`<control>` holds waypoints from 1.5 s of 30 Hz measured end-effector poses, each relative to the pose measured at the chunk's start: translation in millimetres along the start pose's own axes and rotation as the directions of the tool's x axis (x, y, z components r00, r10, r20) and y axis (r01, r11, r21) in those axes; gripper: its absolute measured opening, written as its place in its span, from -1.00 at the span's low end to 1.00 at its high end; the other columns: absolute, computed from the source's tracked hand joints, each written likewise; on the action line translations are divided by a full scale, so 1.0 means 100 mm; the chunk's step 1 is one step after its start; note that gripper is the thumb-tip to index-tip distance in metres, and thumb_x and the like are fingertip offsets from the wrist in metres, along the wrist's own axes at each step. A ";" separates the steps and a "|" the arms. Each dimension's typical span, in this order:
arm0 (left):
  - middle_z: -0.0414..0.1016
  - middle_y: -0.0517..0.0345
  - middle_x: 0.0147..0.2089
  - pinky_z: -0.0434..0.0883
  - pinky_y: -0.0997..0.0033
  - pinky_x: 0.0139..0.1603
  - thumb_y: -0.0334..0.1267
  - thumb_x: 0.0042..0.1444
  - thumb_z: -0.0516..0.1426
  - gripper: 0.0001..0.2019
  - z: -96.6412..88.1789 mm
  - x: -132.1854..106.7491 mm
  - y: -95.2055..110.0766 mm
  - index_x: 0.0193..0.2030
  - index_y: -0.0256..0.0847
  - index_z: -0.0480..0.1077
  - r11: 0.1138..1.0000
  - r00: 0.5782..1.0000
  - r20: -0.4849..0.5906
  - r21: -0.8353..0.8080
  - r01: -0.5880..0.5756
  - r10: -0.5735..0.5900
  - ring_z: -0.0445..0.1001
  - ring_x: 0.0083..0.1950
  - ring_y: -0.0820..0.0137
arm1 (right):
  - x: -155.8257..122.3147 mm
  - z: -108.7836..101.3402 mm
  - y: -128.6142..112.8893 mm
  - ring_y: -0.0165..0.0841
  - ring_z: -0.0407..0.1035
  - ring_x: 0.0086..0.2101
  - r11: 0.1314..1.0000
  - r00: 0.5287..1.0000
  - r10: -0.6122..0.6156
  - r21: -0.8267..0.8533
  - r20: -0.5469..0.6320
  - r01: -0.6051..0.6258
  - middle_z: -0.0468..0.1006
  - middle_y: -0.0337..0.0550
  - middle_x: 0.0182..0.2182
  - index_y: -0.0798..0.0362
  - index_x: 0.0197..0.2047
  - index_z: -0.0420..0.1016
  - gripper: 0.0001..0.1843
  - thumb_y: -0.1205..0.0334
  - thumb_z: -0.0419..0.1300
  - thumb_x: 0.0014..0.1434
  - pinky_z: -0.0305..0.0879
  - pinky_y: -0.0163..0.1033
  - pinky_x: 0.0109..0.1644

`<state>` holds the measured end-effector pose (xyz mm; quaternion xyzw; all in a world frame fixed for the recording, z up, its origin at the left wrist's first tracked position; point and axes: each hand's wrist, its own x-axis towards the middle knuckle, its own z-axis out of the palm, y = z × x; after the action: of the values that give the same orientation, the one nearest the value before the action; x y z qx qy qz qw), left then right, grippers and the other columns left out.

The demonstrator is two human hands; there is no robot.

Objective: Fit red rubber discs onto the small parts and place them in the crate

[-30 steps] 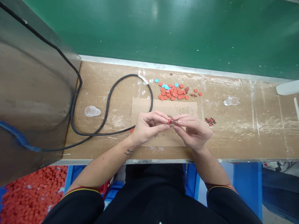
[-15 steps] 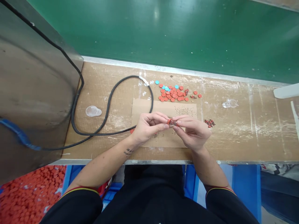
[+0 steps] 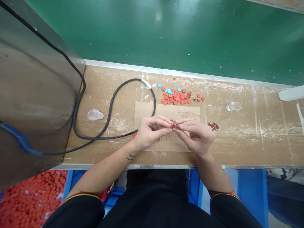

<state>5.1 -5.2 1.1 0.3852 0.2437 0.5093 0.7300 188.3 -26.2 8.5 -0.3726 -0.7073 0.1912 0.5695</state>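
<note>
My left hand (image 3: 150,133) and my right hand (image 3: 196,134) meet fingertip to fingertip above a small cardboard sheet (image 3: 144,109) on the bench. Both pinch a small orange disc with a metal piece (image 3: 174,125) between them. Behind the hands lies a pile of orange and blue discs (image 3: 176,95). Tiny dark parts (image 3: 187,112) are scattered on the sheet's far right corner. A little heap of red and metal pieces (image 3: 213,125) lies just right of my right hand.
A black cable (image 3: 111,104) loops over the bench's left half beside a metal housing (image 3: 35,95). Two clear plastic caps (image 3: 95,114) (image 3: 234,106) lie left and right. A green wall (image 3: 166,34) backs the bench. A bin of orange discs (image 3: 30,199) sits below left.
Both hands stay pinched together on the small part with only slight finger shifts. The view has drifted a little.
</note>
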 end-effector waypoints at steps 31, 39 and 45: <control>0.68 0.02 -0.17 0.66 0.46 -0.20 -0.28 0.18 0.41 -0.82 -0.11 -0.05 0.07 -0.09 0.08 0.73 0.889 0.967 0.158 0.386 -0.248 0.200 0.67 -0.19 0.40 | 0.05 -0.12 0.06 -0.26 0.67 -0.29 0.997 0.996 -0.071 0.030 0.046 0.069 0.75 -0.27 -0.39 -0.18 -0.02 0.73 -0.79 0.18 0.47 0.28 0.68 -0.13 -0.22; 0.63 0.04 -0.13 0.63 0.48 -0.12 -0.35 0.19 0.39 -0.71 -0.11 -0.04 0.02 -0.02 0.16 0.70 0.890 0.944 0.220 0.335 -0.309 0.245 0.64 -0.14 0.43 | 0.05 -0.11 0.05 -0.28 0.65 -0.28 0.993 0.997 -0.066 0.105 0.032 0.062 0.71 -0.25 -0.44 -0.10 -0.09 0.70 -0.85 0.05 0.42 0.33 0.65 -0.18 -0.24; 0.61 0.04 -0.11 0.62 0.43 -0.05 -0.28 0.21 0.37 -0.73 -0.12 -0.04 0.02 0.01 0.18 0.70 0.880 0.943 0.218 0.354 -0.316 0.252 0.63 -0.10 0.41 | 0.06 -0.12 0.04 -0.28 0.67 -0.24 0.994 0.994 -0.100 0.041 0.043 0.098 0.77 -0.24 -0.32 -0.12 -0.05 0.69 -0.86 0.23 0.43 0.32 0.67 -0.12 -0.16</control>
<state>-6.3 -4.7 -4.6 0.5931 0.2181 0.5197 0.5750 200.2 -21.0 13.3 -0.3215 -0.7339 0.1847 0.5691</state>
